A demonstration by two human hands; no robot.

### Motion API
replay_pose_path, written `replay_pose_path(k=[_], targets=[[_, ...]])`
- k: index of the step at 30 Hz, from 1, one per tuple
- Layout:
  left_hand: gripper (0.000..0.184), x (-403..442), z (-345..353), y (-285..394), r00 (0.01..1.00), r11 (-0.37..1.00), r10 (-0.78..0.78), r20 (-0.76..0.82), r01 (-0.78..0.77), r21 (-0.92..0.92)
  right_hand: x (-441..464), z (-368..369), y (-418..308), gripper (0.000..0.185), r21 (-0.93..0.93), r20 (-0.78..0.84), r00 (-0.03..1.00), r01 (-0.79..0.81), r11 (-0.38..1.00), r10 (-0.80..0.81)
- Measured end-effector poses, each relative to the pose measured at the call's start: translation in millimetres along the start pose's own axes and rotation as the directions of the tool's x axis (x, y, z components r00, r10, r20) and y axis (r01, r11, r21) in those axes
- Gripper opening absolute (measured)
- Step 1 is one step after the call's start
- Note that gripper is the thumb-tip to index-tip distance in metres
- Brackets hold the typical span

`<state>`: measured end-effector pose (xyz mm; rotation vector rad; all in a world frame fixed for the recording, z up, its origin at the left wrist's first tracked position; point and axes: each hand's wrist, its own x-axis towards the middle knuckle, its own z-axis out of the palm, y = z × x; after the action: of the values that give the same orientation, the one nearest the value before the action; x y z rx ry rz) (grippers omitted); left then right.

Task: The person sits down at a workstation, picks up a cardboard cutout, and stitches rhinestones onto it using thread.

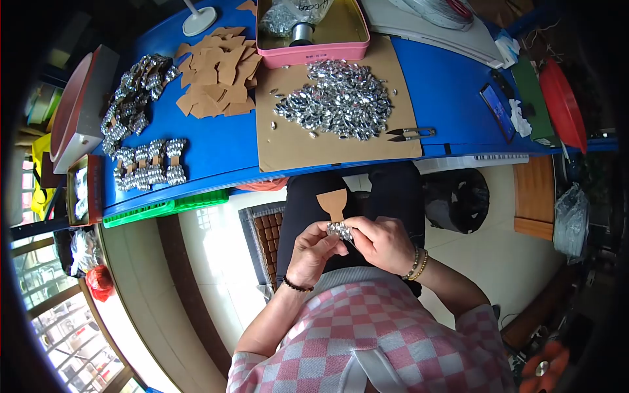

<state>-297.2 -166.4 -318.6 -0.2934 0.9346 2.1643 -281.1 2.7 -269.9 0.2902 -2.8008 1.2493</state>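
Observation:
Over my lap, a brown cardboard piece (333, 202) stands with its wide end up, its narrow middle running down between my hands. Silver rhinestones (339, 230) cluster around its lower part. My left hand (310, 254) grips this lower part from the left, thumb across the front and fingers bent. From the right, my right hand (385, 242) pinches the same end at the edge of the rhinestones. Its fingertips are partly hidden, so any thread or wire there is too small to make out.
On the blue table (216, 147) lie loose rhinestones (341, 101) on a cardboard sheet (275, 147), thread snips (411, 134), stacked cardboard pieces (219, 72), and rhinestone-wrapped cards (151, 164). A pink tin (314, 54) holds a spool (302, 34). A phone (496, 111) lies right.

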Motion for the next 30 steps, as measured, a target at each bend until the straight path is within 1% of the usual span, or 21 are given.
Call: replay_pose_path(k=[4,6,11,14,16,19,23,30], targets=[[0.015,1,-7,-3,1.000,0.998,0.005,0.011,-0.004,-0.057,3,0,2,0.014,0.035,-0.016,1.000,-0.011,0.999,0.012],[0.014,1,-9,-2,1.000,0.999,0.012,-0.002,-0.012,-0.041,5,-1,2,0.015,0.043,-0.028,0.999,-0.045,0.998,0.047],[0.013,2,-14,-3,0.999,0.999,0.032,-0.021,-0.032,-0.004,7,-1,1,0.015,0.029,0.010,1.000,-0.029,0.999,0.029],[0.013,2,-12,-3,0.998,0.999,0.039,-0.046,-0.037,0.033,4,3,3,0.014,-0.035,0.039,0.998,0.044,0.998,-0.042],[0.012,2,-9,-3,0.997,0.998,0.041,-0.058,-0.038,0.053,4,4,3,0.013,-0.042,0.043,0.998,0.057,0.997,-0.056],[0.012,1,-5,-3,0.994,0.989,0.060,-0.094,-0.046,0.140,3,5,4,0.012,-0.059,0.052,0.995,0.085,0.995,-0.082],[0.012,2,-4,-5,0.993,0.984,0.075,-0.086,-0.059,0.167,1,6,7,0.010,-0.086,0.060,0.996,0.068,0.994,-0.063],[0.012,2,0,-5,0.994,0.986,0.063,-0.089,-0.048,0.157,-2,5,11,0.010,-0.104,0.080,0.995,0.065,0.993,-0.056]])
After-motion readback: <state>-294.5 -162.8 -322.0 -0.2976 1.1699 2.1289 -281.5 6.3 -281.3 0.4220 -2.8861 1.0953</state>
